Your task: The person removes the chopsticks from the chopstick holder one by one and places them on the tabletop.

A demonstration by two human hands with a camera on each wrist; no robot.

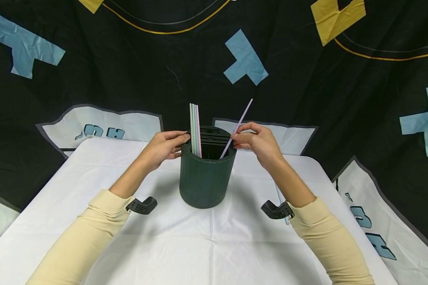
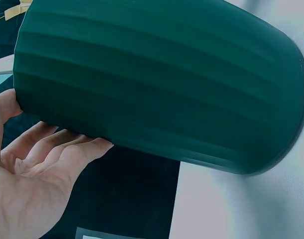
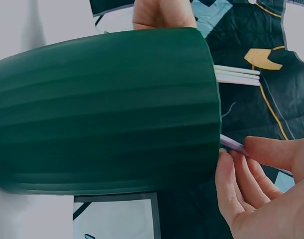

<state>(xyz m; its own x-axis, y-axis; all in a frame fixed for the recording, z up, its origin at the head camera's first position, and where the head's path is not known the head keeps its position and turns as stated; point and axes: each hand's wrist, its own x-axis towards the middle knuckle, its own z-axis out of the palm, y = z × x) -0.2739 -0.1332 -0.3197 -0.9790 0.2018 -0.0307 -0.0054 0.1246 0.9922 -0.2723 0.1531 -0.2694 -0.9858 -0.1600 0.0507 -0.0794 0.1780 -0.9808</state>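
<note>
A dark green ribbed container stands upright on the white cloth, with a slatted black lid over the back of its opening. Several pastel straws lean together inside its left part. My left hand holds the container's upper left side, thumb at the rim and fingers along the wall. Between thumb and fingers, my right hand pinches a lilac straw at the right rim. That straw tilts to the right, its lower end inside the opening. In the right wrist view, the container hides its lower part.
A pale blue straw lies on the white-covered table, partly under my right forearm. Behind the table hangs a black cloth with blue and yellow patches. Black wrist mounts sit on both sleeves.
</note>
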